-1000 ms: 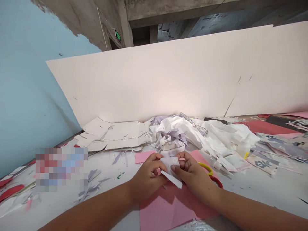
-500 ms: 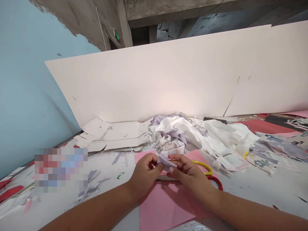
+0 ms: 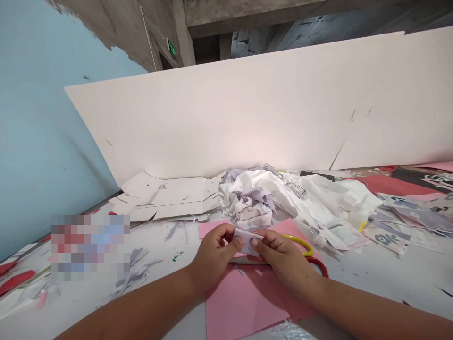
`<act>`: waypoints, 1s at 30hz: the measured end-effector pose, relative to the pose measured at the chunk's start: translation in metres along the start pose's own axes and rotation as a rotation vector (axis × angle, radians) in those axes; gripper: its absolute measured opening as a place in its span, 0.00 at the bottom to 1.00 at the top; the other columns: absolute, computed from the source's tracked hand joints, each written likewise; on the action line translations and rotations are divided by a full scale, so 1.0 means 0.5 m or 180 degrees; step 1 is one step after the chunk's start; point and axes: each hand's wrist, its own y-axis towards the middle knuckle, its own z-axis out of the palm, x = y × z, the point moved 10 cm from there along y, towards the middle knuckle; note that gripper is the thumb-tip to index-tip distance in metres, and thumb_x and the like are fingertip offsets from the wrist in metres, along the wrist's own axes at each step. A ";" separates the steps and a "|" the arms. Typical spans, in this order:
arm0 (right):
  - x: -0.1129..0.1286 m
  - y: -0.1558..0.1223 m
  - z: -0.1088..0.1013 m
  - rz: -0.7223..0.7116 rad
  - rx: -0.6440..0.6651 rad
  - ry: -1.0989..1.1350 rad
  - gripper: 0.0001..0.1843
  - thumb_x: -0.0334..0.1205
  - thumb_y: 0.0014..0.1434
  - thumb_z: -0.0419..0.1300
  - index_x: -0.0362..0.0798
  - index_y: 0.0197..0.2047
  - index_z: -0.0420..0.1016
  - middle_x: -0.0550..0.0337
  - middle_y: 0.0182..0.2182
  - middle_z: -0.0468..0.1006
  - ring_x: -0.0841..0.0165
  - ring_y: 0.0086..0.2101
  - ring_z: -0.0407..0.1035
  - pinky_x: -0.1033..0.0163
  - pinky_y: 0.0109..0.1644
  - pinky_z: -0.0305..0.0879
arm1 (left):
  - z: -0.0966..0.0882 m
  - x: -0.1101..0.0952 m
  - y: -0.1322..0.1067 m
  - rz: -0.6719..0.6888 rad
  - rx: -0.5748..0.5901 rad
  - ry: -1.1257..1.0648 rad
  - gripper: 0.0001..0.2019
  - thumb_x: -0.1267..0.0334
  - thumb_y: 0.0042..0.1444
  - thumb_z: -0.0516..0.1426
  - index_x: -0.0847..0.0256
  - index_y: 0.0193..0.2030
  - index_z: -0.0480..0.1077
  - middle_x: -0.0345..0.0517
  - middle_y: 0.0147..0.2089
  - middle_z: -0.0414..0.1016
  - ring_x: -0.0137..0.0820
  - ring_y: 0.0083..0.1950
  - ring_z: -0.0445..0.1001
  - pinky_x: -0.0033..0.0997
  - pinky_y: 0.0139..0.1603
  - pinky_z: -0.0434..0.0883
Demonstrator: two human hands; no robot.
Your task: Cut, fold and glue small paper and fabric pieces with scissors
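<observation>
Both hands meet over a pink paper sheet on the white table. My left hand and my right hand pinch a small folded piece of white paper between thumbs and fingers, pressing it down near the sheet. Just behind my right hand lie scissors with a yellow and a red handle loop, partly hidden by that hand.
A heap of crumpled white and printed paper scraps lies behind the hands. Flat white card offcuts sit to the left. A large white board leans along the back. Red and patterned sheets spread at right; small scraps litter the left.
The small white paper, held up with a flap hanging a second ago, has been folded flatter and brought lower. Both hands have closed tighter together on it.
</observation>
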 end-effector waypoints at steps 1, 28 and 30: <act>0.003 0.000 -0.001 -0.0012 -0.0025 -0.0104 0.12 0.47 0.51 0.58 0.46 0.30 0.70 0.65 0.20 0.68 0.74 0.23 0.61 0.67 0.30 0.59 | 0.000 0.002 0.001 -0.0021 0.0002 -0.0025 0.12 0.55 0.50 0.55 0.61 0.27 0.62 0.36 0.25 0.59 0.23 0.26 0.55 0.24 0.27 0.57; -0.001 -0.001 -0.013 0.0137 -0.0139 -0.0242 0.17 0.53 0.51 0.54 0.46 0.24 0.66 0.65 0.20 0.66 0.72 0.23 0.60 0.66 0.29 0.58 | 0.014 0.006 0.003 -0.0099 0.0234 -0.0638 0.16 0.54 0.50 0.55 0.61 0.22 0.54 0.33 0.20 0.53 0.21 0.23 0.52 0.24 0.24 0.52; -0.003 0.001 -0.013 0.0109 -0.0142 -0.0192 0.17 0.52 0.52 0.54 0.46 0.24 0.65 0.66 0.20 0.65 0.72 0.23 0.60 0.66 0.30 0.58 | 0.018 0.006 0.002 -0.0110 0.0287 -0.0713 0.17 0.54 0.50 0.55 0.61 0.22 0.53 0.33 0.20 0.54 0.21 0.23 0.52 0.24 0.24 0.52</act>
